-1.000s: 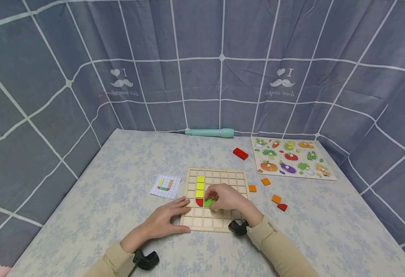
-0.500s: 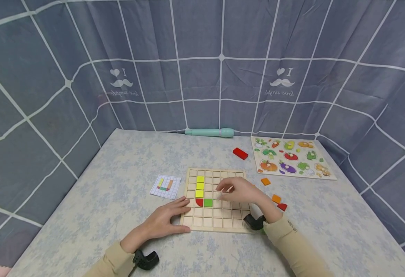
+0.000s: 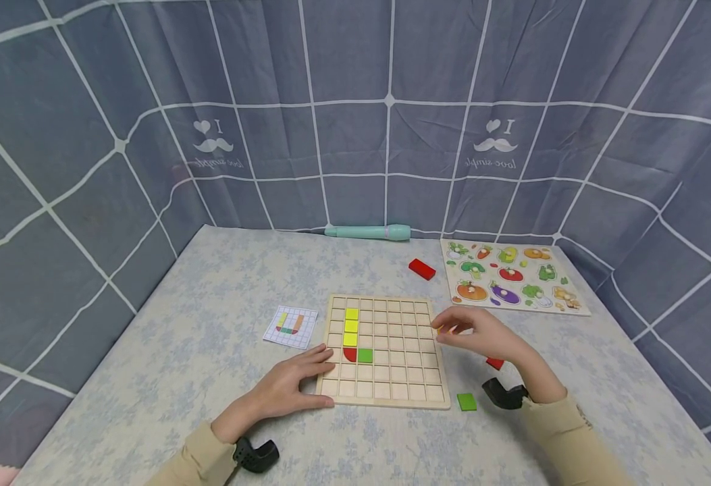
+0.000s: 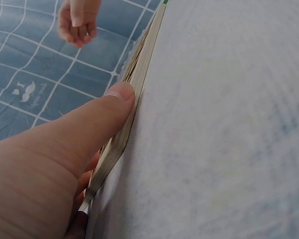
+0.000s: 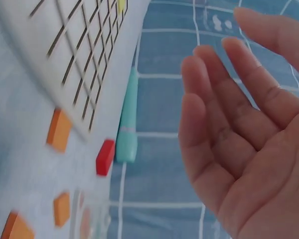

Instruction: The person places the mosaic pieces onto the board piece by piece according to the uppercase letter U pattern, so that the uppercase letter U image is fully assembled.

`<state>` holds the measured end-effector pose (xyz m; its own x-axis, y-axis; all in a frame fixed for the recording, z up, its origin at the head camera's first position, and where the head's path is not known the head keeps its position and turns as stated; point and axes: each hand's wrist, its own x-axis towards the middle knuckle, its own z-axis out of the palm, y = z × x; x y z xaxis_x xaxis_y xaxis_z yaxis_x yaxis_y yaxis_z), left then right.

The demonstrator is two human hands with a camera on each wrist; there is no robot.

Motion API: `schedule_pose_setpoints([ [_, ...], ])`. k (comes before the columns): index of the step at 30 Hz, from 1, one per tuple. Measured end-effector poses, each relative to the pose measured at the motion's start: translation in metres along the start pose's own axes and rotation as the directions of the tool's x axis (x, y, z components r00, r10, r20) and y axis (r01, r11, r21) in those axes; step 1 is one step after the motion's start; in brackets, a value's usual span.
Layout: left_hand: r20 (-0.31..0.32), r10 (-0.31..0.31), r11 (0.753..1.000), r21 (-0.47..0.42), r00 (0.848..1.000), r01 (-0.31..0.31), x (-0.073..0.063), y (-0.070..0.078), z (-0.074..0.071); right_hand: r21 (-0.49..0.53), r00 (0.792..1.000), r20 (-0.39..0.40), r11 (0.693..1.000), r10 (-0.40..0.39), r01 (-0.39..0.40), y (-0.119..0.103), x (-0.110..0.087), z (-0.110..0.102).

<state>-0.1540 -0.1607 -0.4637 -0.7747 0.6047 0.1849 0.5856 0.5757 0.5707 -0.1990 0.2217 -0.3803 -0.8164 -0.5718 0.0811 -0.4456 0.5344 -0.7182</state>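
Observation:
A wooden grid board [image 3: 394, 388] lies on the table with a column of yellow square tiles [image 3: 351, 327], a red rounded piece [image 3: 350, 354] below them and a green tile [image 3: 364, 356] beside that. My left hand [image 3: 288, 385] rests at the board's left side, fingers extended onto it and thumb [image 4: 122, 92] against its edge. Past the right edge hovers my right hand [image 3: 483, 332], fingers loosely bent and nothing in them. Under it is an orange tile [image 5: 59, 130], mostly hidden in the head view but plain in the right wrist view, apart from the fingers.
A pattern card [image 3: 291, 327] lies left of the board. To the right are a loose green tile [image 3: 467, 402] and a red piece [image 3: 495, 363]. Further back are a red block [image 3: 422, 269], a vegetable puzzle board [image 3: 516, 278] and a teal stick-like object [image 3: 367, 233].
My right hand has let go of the green tile on the grid and moved right, off the board to above the orange tile. My left hand has stayed put.

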Motion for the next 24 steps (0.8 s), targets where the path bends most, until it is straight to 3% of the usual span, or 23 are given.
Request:
schedule_pose_setpoints([
  [8, -0.003, 0.002, 1.000, -0.002, 1.000, -0.002, 0.000, 0.000, 0.000, 0.073, 0.996, -0.064, 0.996, 0.059, -0.054, 0.020, -0.025, -0.005],
  [24, -0.006, 0.001, 1.000, 0.000, 1.000, -0.001, 0.000, 0.000, 0.000, 0.153, 0.998, 0.022, 0.987, 0.054, -0.056, 0.045, -0.043, 0.010],
])
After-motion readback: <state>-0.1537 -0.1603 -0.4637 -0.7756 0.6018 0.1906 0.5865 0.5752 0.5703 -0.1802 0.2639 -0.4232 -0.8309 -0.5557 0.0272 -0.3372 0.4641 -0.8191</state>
